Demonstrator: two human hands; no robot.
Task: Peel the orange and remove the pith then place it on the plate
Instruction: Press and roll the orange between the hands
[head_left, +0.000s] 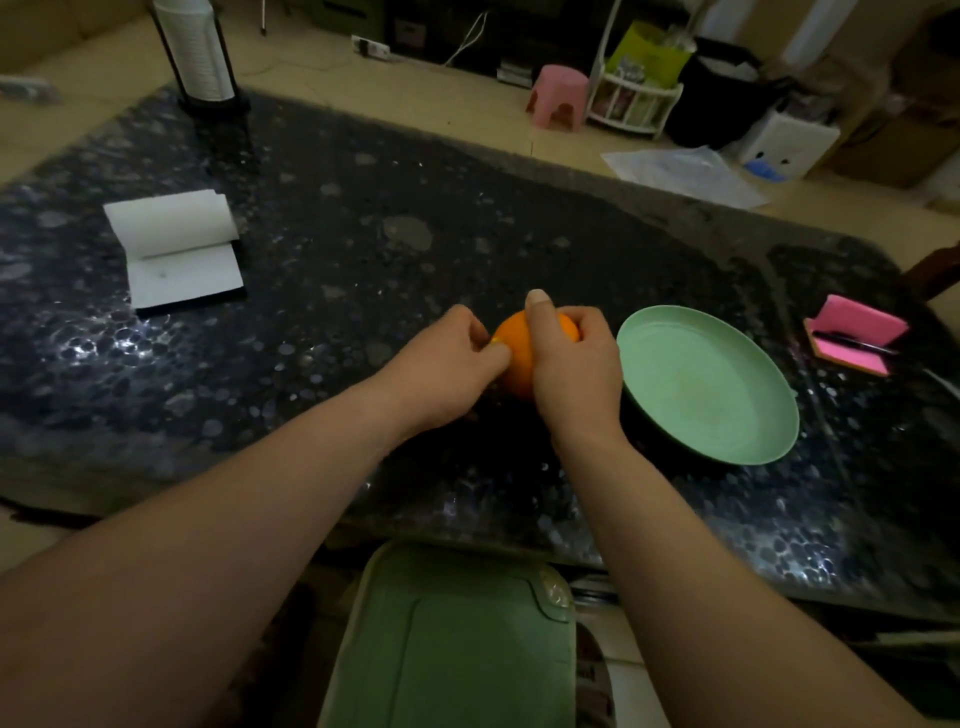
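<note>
Near the front of the counter (363, 249), just left of the plate (706, 384), the orange (517, 353) was held between both hands. The right hand (571, 374) was wrapped round its right side, thumb laid up over the top, apparently to steady the fruit. The left hand (447, 369) had its fingers curled, pinching at the orange's left side, where a small pale nick showed in the skin. Peeling seemed barely begun, since the rest of the skin looked whole. The green plate sat close by, probably to give the finished fruit a short way to go. A folded white sheet (176, 249) lay far left and a pink pad (854, 335) right. No brand, label or writing could be read.
</note>
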